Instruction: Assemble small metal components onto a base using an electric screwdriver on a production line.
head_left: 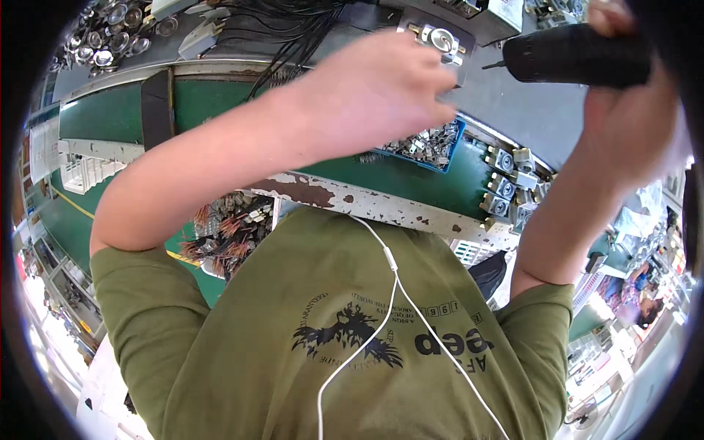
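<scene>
My right hand [634,128] is wrapped round a black electric screwdriver [572,57], held level with its thin bit pointing left. Just left of the bit sits a small metal assembly with a round silver cap [441,40] and brass-coloured terminals, on the grey work surface. My left hand [385,92], slightly blurred, is raised over the bench between this assembly and a blue tray [449,163] of small metal parts. Its fingers are curled, and whatever they hold, if anything, is hidden from view.
Several square metal units [501,185] stand in rows right of the tray. Loose round metal caps [103,44] lie heaped at the far left, beside black cables [282,29]. A worn white bench edge [352,199] runs before me. Wired parts [231,238] fill a container below it.
</scene>
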Demonstrator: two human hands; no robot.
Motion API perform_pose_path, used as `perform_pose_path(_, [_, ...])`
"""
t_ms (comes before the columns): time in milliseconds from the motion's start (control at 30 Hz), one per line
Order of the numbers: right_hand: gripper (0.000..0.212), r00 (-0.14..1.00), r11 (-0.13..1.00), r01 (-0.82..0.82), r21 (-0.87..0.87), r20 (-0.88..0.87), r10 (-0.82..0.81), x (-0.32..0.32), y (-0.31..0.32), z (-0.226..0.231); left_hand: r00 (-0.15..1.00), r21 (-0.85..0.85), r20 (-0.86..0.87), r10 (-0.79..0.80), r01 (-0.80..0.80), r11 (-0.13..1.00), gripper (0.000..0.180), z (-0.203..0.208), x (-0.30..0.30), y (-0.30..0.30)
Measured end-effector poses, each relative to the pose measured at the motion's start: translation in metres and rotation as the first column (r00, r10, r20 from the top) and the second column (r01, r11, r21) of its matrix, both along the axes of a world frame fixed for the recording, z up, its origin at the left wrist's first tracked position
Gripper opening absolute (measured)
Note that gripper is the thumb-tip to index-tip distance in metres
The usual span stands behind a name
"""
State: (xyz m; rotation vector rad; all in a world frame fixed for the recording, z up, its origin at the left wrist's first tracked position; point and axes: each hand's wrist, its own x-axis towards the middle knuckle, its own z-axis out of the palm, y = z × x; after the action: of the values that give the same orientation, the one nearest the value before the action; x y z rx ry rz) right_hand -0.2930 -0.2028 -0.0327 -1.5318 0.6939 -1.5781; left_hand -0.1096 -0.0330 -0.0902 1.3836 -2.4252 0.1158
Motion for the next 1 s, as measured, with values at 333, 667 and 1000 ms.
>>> perform_pose_path(333, [0.017, 0.989, 0.985, -0.014, -0.171, 0.144, 0.039, 0.038, 0.045, 0.056, 0.997, 0.150, -0.008, -0.080, 0.081, 0.985, 0.004, -0.007, -0.008, 0.007])
perform_pose_path(667, [0.024, 0.946, 0.942, -0.168, -0.289, 0.220, 0.237, 0.077, 0.015, 0.044, 0.982, 0.216, -0.176, -0.065, 0.103, 0.971, 0.005, -0.007, -0.010, 0.004])
perform_pose_path(1000, [0.032, 0.942, 0.898, -0.260, -0.356, 0.112, 0.317, 0.092, 0.010, 0.039, 0.982, 0.251, -0.173, -0.082, 0.124, 0.960, 0.013, -0.006, -0.009, 0.004])
